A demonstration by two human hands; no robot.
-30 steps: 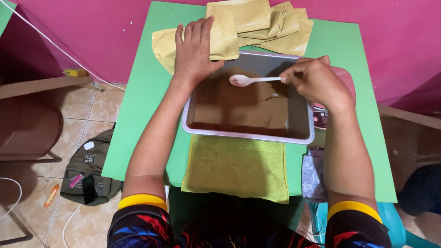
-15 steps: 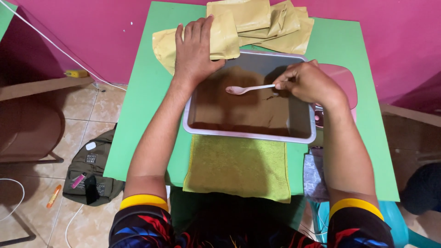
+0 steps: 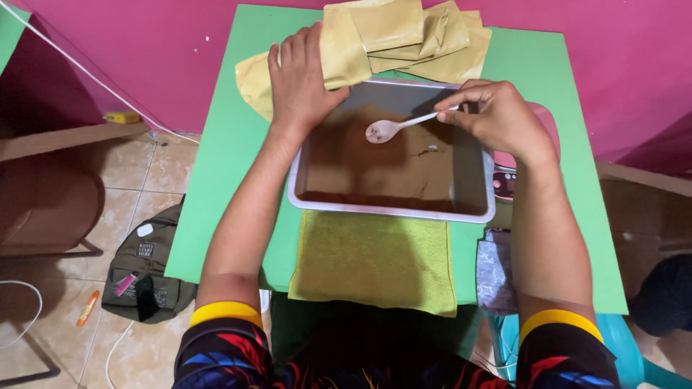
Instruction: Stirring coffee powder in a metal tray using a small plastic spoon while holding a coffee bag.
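Right hand: the right hand [image 3: 501,119] hovers over the far right corner of the tray, its fingers [image 3: 461,108] pinched shut on the handle of a small white spoon [image 3: 393,127].
Spoon: held nearly level, bowl pointing toward the left hand, hanging just above the brown powder [image 3: 367,162]; whether the bowl touches it, I cannot tell.
Left hand: the left hand [image 3: 299,83] lies flat with fingers spread open, palm pressing on the tray's far left corner and on the edge of the tan paper bags [image 3: 404,36].
Tray: a shallow metal tray [image 3: 472,184] sits in the middle of the green bench [image 3: 223,166], a layer of brown powder covering most of its bottom, bare metal showing along the right side.
Paper bags: a loose pile at the far edge of the bench, touching the tray.
Cloth: a yellow-green towel [image 3: 375,263] lies just in front of the tray, hanging over the near edge.
Floor: a dark olive bag [image 3: 148,270] rests on the tiles to the left.
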